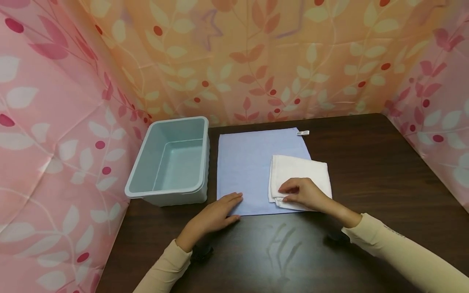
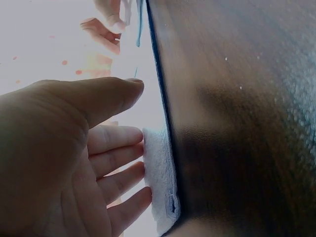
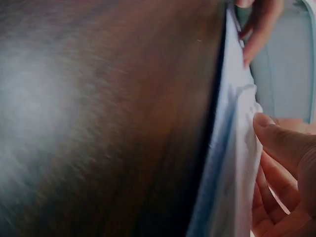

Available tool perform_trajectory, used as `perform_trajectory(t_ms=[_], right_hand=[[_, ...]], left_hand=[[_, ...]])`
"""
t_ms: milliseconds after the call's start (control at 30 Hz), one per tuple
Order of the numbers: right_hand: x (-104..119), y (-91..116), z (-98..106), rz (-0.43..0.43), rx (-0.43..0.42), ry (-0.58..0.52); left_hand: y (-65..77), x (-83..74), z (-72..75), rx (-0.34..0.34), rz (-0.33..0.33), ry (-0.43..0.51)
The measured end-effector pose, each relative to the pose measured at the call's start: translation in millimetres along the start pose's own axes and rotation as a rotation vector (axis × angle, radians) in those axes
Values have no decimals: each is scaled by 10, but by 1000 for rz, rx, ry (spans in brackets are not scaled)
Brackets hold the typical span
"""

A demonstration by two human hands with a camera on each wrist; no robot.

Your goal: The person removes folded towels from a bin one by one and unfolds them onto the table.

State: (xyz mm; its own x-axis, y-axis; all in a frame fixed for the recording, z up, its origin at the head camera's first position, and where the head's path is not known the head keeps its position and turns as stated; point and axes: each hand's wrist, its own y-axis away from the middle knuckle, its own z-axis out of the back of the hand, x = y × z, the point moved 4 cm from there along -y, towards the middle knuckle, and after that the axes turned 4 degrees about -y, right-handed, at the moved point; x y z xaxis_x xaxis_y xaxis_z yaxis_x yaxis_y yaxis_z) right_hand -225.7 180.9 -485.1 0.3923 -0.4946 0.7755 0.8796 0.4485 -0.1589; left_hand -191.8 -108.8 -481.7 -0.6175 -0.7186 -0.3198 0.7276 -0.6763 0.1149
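A light blue cloth (image 1: 243, 162) lies flat on the dark wooden table, a small white tag (image 1: 303, 133) at its far right corner. On its right part rests a folded white cloth (image 1: 300, 169), slightly overhanging the blue one. My left hand (image 1: 216, 213) touches the blue cloth's near left corner, fingers extended; the left wrist view shows those fingers (image 2: 121, 160) against the fabric. Over the white cloth's near edge is my right hand (image 1: 305, 194), its fingers bent and thumb apart from them. In the right wrist view the thumb (image 3: 281, 136) touches the white cloth (image 3: 247, 148).
A light blue-grey plastic bin (image 1: 168, 195) stands left of the cloths, with nothing seen inside. Floral curtains (image 1: 234, 61) hang behind and at both sides of the table (image 1: 384, 171). Smudge marks show on the near tabletop.
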Motion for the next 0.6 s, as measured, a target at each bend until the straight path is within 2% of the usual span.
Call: perform_trajectory(t_ms=[333,467,600], right_hand=[[77,20,-50,171,-59,151],[93,1,-19,174,-82,177],[98,-22,25,132,-74,165]], left_hand=[[-4,-6,0,7,9,3],[-4,0,-1,6,8,5],[-6,-11,3,7,8,-4]])
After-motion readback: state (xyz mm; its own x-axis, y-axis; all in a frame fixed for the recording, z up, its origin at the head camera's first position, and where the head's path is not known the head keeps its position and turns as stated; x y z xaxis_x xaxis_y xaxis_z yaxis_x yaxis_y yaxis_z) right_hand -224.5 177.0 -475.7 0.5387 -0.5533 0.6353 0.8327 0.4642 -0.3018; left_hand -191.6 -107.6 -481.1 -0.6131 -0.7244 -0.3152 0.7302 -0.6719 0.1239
